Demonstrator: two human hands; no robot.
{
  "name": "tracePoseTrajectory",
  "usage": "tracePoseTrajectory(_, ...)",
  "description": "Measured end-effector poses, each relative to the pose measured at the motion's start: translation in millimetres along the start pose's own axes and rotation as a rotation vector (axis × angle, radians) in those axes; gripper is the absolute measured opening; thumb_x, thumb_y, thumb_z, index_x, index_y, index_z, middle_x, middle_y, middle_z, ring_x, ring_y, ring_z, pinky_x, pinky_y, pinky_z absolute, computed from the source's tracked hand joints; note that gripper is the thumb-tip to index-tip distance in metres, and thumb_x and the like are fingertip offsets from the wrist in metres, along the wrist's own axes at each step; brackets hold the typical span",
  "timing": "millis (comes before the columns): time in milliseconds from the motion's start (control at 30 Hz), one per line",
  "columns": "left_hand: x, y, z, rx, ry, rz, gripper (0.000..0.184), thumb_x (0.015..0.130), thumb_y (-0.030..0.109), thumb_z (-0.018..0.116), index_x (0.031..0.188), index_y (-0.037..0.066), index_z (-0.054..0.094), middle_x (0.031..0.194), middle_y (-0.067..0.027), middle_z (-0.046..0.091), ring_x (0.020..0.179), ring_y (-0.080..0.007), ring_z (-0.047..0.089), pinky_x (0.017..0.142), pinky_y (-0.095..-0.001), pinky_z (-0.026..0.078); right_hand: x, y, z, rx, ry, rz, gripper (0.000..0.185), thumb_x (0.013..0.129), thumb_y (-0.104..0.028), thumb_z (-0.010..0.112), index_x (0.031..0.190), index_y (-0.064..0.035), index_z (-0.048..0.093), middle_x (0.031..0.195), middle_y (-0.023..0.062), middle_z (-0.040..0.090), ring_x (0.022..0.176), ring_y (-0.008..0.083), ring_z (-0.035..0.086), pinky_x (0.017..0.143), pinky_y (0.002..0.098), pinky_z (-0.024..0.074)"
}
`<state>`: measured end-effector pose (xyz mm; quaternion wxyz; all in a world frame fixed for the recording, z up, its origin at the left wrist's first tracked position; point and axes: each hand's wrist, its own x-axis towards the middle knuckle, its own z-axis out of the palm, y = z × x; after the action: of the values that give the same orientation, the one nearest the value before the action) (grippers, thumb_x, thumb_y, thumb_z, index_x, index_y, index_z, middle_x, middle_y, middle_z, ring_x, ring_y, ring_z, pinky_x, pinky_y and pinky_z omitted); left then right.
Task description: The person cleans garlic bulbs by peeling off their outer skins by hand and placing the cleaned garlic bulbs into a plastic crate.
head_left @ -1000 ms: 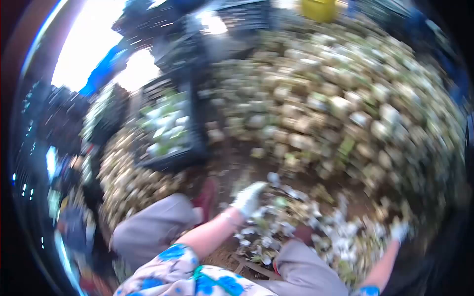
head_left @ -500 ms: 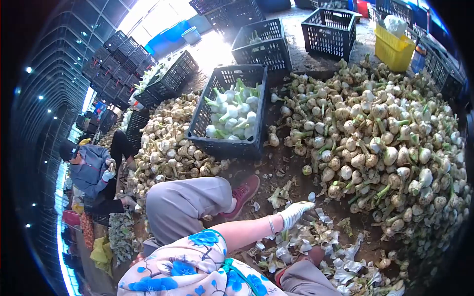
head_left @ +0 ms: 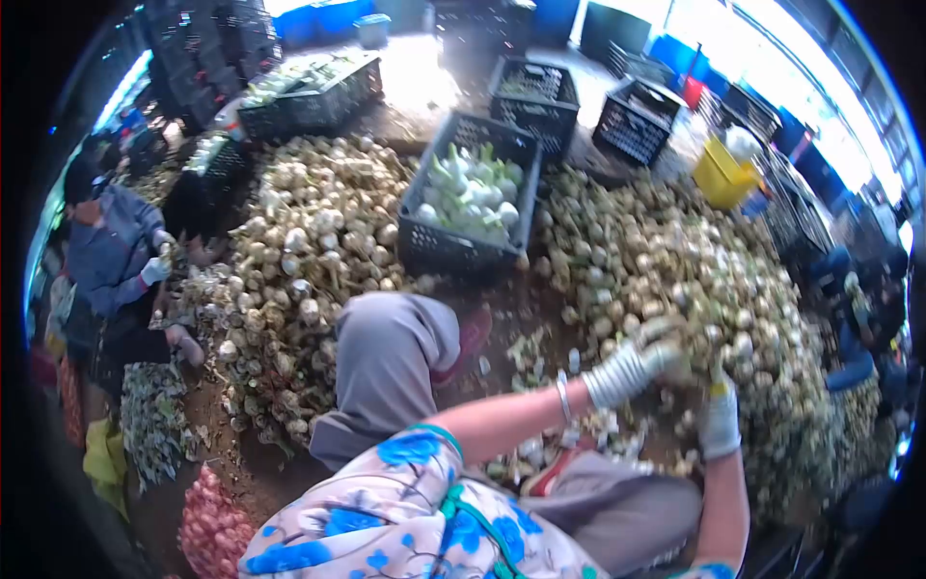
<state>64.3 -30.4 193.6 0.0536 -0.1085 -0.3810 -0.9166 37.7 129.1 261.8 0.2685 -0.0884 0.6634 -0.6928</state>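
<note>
My gloved left hand point(head_left: 639, 367) is at the near edge of the right-hand pile of garlic bulbs point(head_left: 714, 261), its fingers curled; what they hold blurs into the bulbs. Close beside it on the right, my gloved right hand point(head_left: 719, 423) is closed, with a small yellow spot at its fingers; the held thing is too small to name. White and brown peelings point(head_left: 603, 434) lie on the ground below my hands.
A black crate point(head_left: 473, 246) of cleaned garlic stands between two piles; the left pile point(head_left: 309, 280) lies beyond my knee. Other crates, a yellow bin point(head_left: 723, 176) and a red net bag point(head_left: 214, 526) surround them. People sit at left point(head_left: 111, 246) and far right.
The view has turned, bringing more of both sides into sight. My left hand has moved from above the peelings to the pile's edge, and my right hand has come up close beside it.
</note>
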Motion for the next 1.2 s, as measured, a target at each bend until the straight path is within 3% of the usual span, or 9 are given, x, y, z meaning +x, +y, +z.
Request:
tracePoseTrajectory(67, -6, 12, -8, 0.372, 0.046, 0.223, 0.036, 0.084, 0.019, 0.058, 0.117, 0.008, 0.048, 0.106, -0.0015, 0.052, 0.095, -0.009, 0.048, 0.082, -0.0259, 0.043, -1, -24, 27, -0.356, -0.036, -0.163, 0.04, 0.087, -0.036, 0.053, 0.105, -0.0002, 0.057, 0.088, 0.0043, 0.061, 0.077, 0.0099, 0.056, 0.068, 0.0229, 0.0454)
tracePoseTrajectory(167, -23, 55, -1, -0.005, 0.05, 0.003, 0.034, 0.086, 0.024, 0.053, 0.116, 0.008, 0.049, 0.108, -0.0044, 0.052, 0.096, -0.0115, 0.05, 0.084, -0.027, 0.042, -15, -46, 74, -0.748, 0.032, -0.25, 0.035, 0.086, -0.031, 0.057, 0.098, 0.0013, 0.06, 0.079, 0.0002, 0.06, 0.066, 0.0056, 0.053, 0.058, 0.0184, 0.0427)
tracePoseTrajectory(433, -43, 100, -21, -0.429, -0.073, -0.342, 0.041, 0.084, 0.03, 0.051, 0.115, 0.003, 0.049, 0.106, -0.0116, 0.055, 0.088, -0.0199, 0.06, 0.074, -0.0344, 0.052, -34, -42, 125, -0.503, 0.033, -0.257, 0.022, 0.086, -0.024, 0.057, 0.093, -0.0032, 0.062, 0.068, -0.005, 0.057, 0.052, -0.0004, 0.046, 0.045, 0.0143, 0.0362)
tracePoseTrajectory(633, -51, 111, -20, 0.009, -0.155, -0.046, 0.037, 0.089, 0.02, 0.044, 0.12, 0.001, 0.047, 0.118, -0.0057, 0.05, 0.11, -0.012, 0.044, 0.097, -0.0279, 0.033, -27, -34, 130, -0.449, 0.083, -0.193, 0.036, 0.08, -0.037, 0.063, 0.087, -0.002, 0.062, 0.071, -0.0007, 0.059, 0.059, 0.0022, 0.051, 0.049, 0.018, 0.0403)
tracePoseTrajectory(967, -52, 120, -55, -0.449, -0.181, -0.467, 0.042, 0.085, 0.034, 0.051, 0.115, 0.005, 0.05, 0.103, -0.0083, 0.057, 0.087, -0.0177, 0.057, 0.074, -0.0332, 0.049, -12, -16, 143, -0.352, -0.113, -0.165, 0.021, 0.082, -0.02, 0.061, 0.097, -0.0045, 0.06, 0.076, 0.0005, 0.06, 0.057, 0.0074, 0.055, 0.047, 0.0217, 0.0446)
tracePoseTrajectory(1033, -57, 128, -39, -0.434, 0.032, -0.422, 0.048, 0.084, 0.039, 0.051, 0.121, 0.009, 0.043, 0.093, -0.0071, 0.058, 0.082, -0.0171, 0.057, 0.072, -0.0337, 0.049, -2, -16, 140, -0.195, -0.075, -0.12, 0.022, 0.082, -0.02, 0.061, 0.097, -0.0046, 0.06, 0.079, 0.0011, 0.06, 0.062, 0.0087, 0.057, 0.053, 0.0222, 0.0477)
tracePoseTrajectory(1100, -37, 80, -54, -0.652, -0.138, -0.334, 0.051, 0.085, 0.039, 0.051, 0.127, 0.014, 0.034, 0.087, -0.0039, 0.056, 0.078, -0.014, 0.056, 0.069, -0.0313, 0.048, 7, -13, 127, -0.025, -0.023, -0.076, 0.022, 0.082, -0.02, 0.061, 0.097, -0.0046, 0.06, 0.081, 0.0016, 0.061, 0.067, 0.01, 0.059, 0.06, 0.0226, 0.0507)
tracePoseTrajectory(1133, -31, 64, -47, -0.104, -0.002, 0.117, 0.052, 0.085, 0.037, 0.051, 0.128, 0.014, 0.032, 0.087, -0.003, 0.056, 0.079, -0.0131, 0.056, 0.069, -0.0298, 0.047, 13, -9, 114, 0.031, 0.011, -0.041, 0.02, 0.081, -0.018, 0.061, 0.097, -0.0052, 0.059, 0.08, 0.0019, 0.061, 0.065, 0.0108, 0.059, 0.058, 0.0229, 0.0509)
tracePoseTrajectory(1200, -41, 72, -31, 0.223, 0.063, 0.317, 0.051, 0.085, 0.033, 0.052, 0.127, 0.013, 0.032, 0.086, -0.0014, 0.055, 0.079, -0.0111, 0.054, 0.07, -0.0261, 0.046, 8, -11, 112, 0.065, 0.096, -0.035, 0.017, 0.081, -0.011, 0.059, 0.097, -0.0044, 0.059, 0.079, 0.0032, 0.062, 0.064, 0.0095, 0.058, 0.053, 0.0223, 0.0498)
